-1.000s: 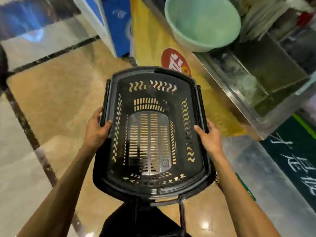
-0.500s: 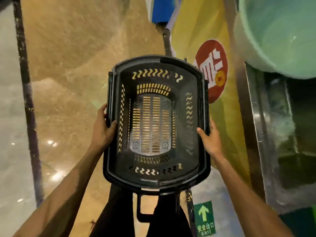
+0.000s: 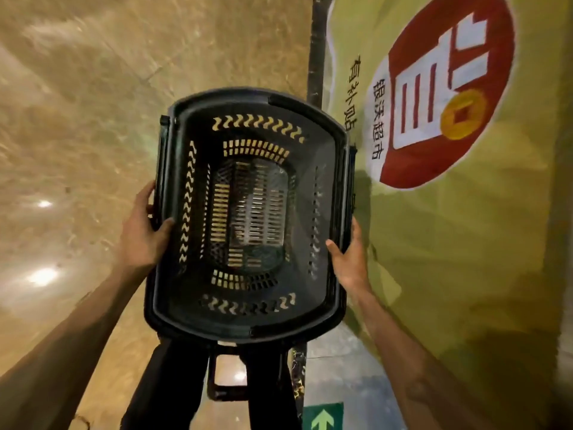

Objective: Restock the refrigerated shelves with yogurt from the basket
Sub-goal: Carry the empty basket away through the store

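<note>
Above a glossy tan marble floor (image 3: pixel 93 119), beside a yellow banner (image 3: pixel 465 243), the left hand (image 3: pixel 139 240) and right hand (image 3: pixel 350 259) each clamp the rim of a black slotted plastic basket (image 3: pixel 248 318).

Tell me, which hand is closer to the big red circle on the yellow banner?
The right hand. It grips the black plastic basket on the side facing the red circle; the left hand grips the far side.

A black slotted plastic basket (image 3: pixel 248 212) is seen from above, open side up. Nothing is seen inside it.
</note>
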